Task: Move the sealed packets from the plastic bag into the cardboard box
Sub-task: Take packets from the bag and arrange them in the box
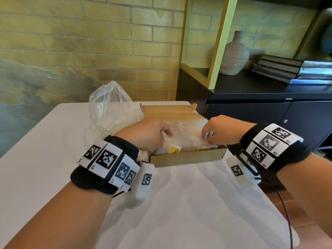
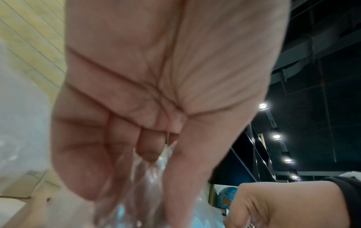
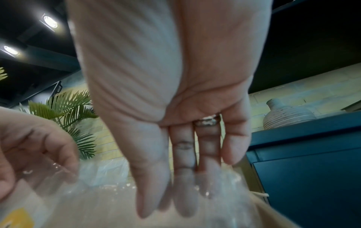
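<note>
Two hands held one clear sealed packet (image 1: 186,133) over the cardboard box (image 1: 186,158): left hand (image 1: 147,133) and right hand (image 1: 221,130) each pinched an edge. Plastic bag (image 1: 111,108) stood just behind. Advised: lower level, flatten over yellow-labelled packets (image 1: 173,151), release together.

I see my left hand (image 1: 147,133) and right hand (image 1: 219,130) over the open cardboard box (image 1: 186,157) on the white worktop (image 1: 53,159), each pinching an edge of a clear sealed packet (image 1: 186,133) held above the box. Packets with yellow labels (image 1: 173,150) lie inside it. The crumpled plastic bag (image 1: 111,106) stands just beside the box, on its far left. On the dark cabinet (image 1: 251,90) to the right I see a ribbed vase (image 1: 233,56) and stacked books (image 1: 280,69).
</note>
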Demonstrator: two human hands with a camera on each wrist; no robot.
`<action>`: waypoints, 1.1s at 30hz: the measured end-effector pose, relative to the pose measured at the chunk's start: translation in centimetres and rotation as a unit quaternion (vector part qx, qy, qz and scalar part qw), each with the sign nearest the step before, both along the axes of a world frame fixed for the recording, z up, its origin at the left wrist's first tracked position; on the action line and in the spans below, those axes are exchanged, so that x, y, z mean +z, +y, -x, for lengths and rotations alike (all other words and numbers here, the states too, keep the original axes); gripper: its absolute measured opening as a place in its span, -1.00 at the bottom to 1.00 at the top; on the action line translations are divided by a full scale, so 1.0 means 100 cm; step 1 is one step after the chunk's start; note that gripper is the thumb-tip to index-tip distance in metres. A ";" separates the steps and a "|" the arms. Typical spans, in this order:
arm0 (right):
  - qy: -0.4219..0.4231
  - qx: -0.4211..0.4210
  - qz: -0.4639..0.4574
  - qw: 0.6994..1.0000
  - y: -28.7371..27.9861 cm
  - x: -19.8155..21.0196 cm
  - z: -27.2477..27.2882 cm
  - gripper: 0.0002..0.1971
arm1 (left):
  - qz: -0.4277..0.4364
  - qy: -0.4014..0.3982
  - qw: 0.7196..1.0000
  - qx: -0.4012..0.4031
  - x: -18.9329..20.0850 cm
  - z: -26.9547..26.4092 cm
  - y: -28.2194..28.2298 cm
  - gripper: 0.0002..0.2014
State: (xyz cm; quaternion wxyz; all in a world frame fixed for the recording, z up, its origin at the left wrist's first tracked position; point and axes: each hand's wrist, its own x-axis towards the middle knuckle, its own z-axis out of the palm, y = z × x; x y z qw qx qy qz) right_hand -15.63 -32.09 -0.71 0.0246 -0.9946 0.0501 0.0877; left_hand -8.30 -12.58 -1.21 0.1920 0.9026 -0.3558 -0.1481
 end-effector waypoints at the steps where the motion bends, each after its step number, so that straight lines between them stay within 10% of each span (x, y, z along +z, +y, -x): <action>1: -0.002 0.002 -0.007 1.000 0.002 0.001 0.000 -0.77 | 0.002 0.000 1.000 0.004 -0.001 -0.001 0.000 -0.67; 9: 0.009 0.021 -0.003 1.000 0.012 0.001 -0.009 -0.77 | 0.093 -0.017 0.995 0.015 -0.002 -0.002 -0.001 -0.80; 33: 0.019 -0.012 0.027 0.999 0.001 -0.006 0.002 -0.67 | 0.007 -0.011 1.000 0.019 -0.002 0.005 -0.007 -0.62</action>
